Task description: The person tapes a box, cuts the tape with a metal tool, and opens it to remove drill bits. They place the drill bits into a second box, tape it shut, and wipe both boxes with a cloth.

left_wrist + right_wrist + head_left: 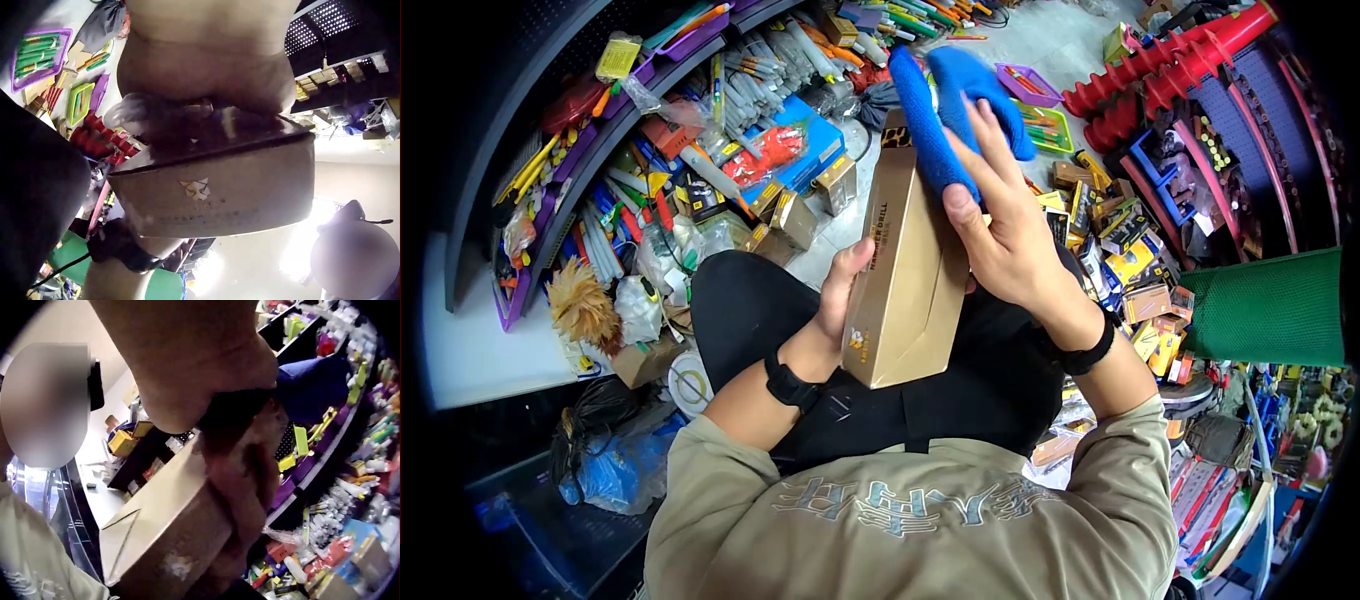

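A brown cardboard box (909, 290) with "HAMMER DRILL" lettering stands tilted above the lap. My left hand (836, 305) grips its lower part, thumb along the left side and a fingertip showing at the right edge. My right hand (1007, 225) lies with extended fingers and thumb against a blue cloth (930, 135), which rests on the box's upper right side. In the left wrist view, the box end (219, 190) shows below my left hand (206, 69). The right wrist view shows the box (169, 525) beneath my right hand (194, 369).
Packaged tools fill the curved shelf (590, 150) at left. Small boxes (1135, 260) lie piled at right, near red augers (1170, 70) and a green mesh roll (1270, 305). A blue box (815, 145) and purple (1030, 85) and green trays (1045, 128) sit beyond the lap.
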Demonstrator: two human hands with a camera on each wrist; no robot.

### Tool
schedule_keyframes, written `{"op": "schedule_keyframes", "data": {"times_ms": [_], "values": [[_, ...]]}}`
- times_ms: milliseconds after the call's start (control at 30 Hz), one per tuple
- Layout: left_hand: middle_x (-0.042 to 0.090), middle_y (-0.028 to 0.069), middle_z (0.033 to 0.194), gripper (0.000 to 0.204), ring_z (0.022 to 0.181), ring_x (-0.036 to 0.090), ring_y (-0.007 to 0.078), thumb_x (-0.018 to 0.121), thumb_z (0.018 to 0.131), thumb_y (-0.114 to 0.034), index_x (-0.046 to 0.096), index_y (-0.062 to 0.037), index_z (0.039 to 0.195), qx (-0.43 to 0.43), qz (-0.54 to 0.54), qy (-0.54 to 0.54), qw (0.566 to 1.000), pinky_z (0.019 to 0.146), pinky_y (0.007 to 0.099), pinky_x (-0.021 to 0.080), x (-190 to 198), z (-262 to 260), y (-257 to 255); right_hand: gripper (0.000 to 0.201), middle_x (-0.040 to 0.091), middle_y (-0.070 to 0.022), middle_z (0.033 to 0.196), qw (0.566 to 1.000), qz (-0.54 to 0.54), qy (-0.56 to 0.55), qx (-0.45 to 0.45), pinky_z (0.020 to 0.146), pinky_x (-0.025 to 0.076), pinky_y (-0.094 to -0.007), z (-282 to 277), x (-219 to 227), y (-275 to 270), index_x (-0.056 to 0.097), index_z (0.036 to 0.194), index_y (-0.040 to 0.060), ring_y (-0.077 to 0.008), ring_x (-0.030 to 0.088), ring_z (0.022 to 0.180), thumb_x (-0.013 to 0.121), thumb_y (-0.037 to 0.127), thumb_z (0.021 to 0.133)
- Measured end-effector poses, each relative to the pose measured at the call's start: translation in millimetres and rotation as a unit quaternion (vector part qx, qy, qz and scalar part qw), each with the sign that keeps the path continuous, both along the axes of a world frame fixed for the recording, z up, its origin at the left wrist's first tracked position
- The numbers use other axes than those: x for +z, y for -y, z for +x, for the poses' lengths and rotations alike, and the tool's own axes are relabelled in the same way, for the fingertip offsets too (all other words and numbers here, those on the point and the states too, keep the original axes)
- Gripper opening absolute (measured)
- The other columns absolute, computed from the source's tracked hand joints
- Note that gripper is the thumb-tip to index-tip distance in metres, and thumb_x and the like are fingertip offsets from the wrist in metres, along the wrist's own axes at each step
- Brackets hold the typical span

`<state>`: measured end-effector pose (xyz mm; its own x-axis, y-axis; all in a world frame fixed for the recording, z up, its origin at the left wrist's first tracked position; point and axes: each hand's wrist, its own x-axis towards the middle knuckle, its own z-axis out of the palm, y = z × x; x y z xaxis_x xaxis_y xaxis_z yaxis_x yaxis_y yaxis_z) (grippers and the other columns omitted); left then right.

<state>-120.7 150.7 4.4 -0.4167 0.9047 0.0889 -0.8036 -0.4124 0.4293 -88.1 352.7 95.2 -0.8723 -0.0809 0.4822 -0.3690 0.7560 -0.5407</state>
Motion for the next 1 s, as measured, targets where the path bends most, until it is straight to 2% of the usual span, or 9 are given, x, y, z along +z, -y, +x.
{"op": "schedule_keyframes", "data": {"times_ms": [133,200,267,400,467,633,867,933,1000], "values": [[0.038,0.0171,0.166,0.074,0.147,0.047,0.0331,0.033,0.109,-0.059,0.027,-0.0128,0.166,0.066,0.197,0.125,0.970,0.120,0.0520,0.041,-24,6,-13,0.059,0.036,-0.0193,0.168,0.982,0.081,0.029,0.171,0.117,0.036,-0.0589,33,-8,22,0.055,0.152,0.0107,-0.0444,0.031,0.156,0.069,0.021,0.095],[0.024,0.0147,0.173,0.071,0.154,0.036,0.0322,0.029,0.111,-0.057,0.021,-0.0162,0.169,0.069,-0.058,-0.236,0.967,0.126,0.0533,0.032,-71,-15,-11,0.054,0.045,-0.0169,0.163,0.970,0.032,0.040,0.236,0.111,0.043,-0.0581,62,-21,33,0.063,0.142,0.0107,-0.0405,0.041,0.151,0.074,0.020,0.090],[0.027,0.0148,0.172,0.073,0.154,0.036,0.0309,0.031,0.111,-0.057,0.021,-0.0121,0.168,-0.008,0.107,0.056,0.993,0.126,0.0508,0.032,-50,-9,-1,0.045,0.055,-0.0161,0.155,0.961,0.005,0.025,0.277,0.109,0.049,-0.0508,85,-29,29,0.070,0.129,0.0094,-0.0384,0.052,0.144,0.078,0.019,0.086],[0.037,0.0150,0.167,0.083,0.147,0.045,0.0306,0.036,0.108,-0.064,0.023,-0.0069,0.166,-0.046,-0.124,-0.194,0.972,0.122,0.0473,0.039,-31,-6,5,0.022,0.071,-0.0106,0.134,0.955,0.051,0.070,0.283,0.099,0.056,-0.0465,113,-20,-12,0.073,0.100,0.0081,-0.0323,0.067,0.125,0.079,0.021,0.083],[0.059,0.0166,0.141,0.084,0.123,0.065,0.0261,0.059,0.102,-0.060,0.034,-0.0025,0.157,0.113,-0.040,-0.024,0.992,0.105,0.0403,0.053,4,-3,-5,0.020,0.075,-0.0069,0.118,0.951,0.138,0.115,0.250,0.095,0.056,-0.0443,121,-5,-34,0.073,0.090,0.0082,-0.0280,0.071,0.112,0.079,0.026,0.082],[0.059,0.0183,0.133,0.082,0.122,0.064,0.0269,0.073,0.096,-0.050,0.035,-0.0001,0.149,0.171,-0.071,-0.215,0.959,0.103,0.0412,0.053,14,-5,-15,0.036,0.073,-0.0096,0.118,0.851,0.215,0.434,0.201,0.101,0.053,-0.0488,157,16,-63,0.073,0.106,0.0060,-0.0303,0.069,0.116,0.080,0.035,0.086],[0.054,0.0222,0.143,0.095,0.129,0.063,0.0338,0.074,0.092,-0.046,0.023,-0.0011,0.159,0.137,-0.139,-0.287,0.938,0.107,0.0463,0.052,3,-8,-16,0.047,0.073,-0.0151,0.114,0.848,0.134,0.497,0.125,0.090,0.057,-0.0459,149,48,-76,0.069,0.119,0.0055,-0.0372,0.070,0.107,0.082,0.037,0.088],[0.053,0.0228,0.144,0.097,0.129,0.063,0.0348,0.074,0.092,-0.046,0.022,-0.0007,0.160,0.121,-0.132,-0.266,0.947,0.107,0.0465,0.052,6,-7,-15,0.049,0.073,-0.0161,0.111,0.910,0.126,0.388,0.078,0.091,0.058,-0.0438,131,57,-80,0.067,0.122,0.0039,-0.0360,0.072,0.103,0.083,0.035,0.088],[0.052,0.0238,0.146,0.104,0.129,0.063,0.0369,0.076,0.089,-0.049,0.019,-0.0004,0.161,0.098,-0.095,-0.249,0.959,0.108,0.0478,0.052,10,-7,-17,0.055,0.068,-0.0136,0.128,0.934,-0.086,0.344,0.051,0.098,0.056,-0.0404,105,44,-84,0.058,0.136,0.0013,-0.0270,0.070,0.115,0.080,0.030,0.094]]}}
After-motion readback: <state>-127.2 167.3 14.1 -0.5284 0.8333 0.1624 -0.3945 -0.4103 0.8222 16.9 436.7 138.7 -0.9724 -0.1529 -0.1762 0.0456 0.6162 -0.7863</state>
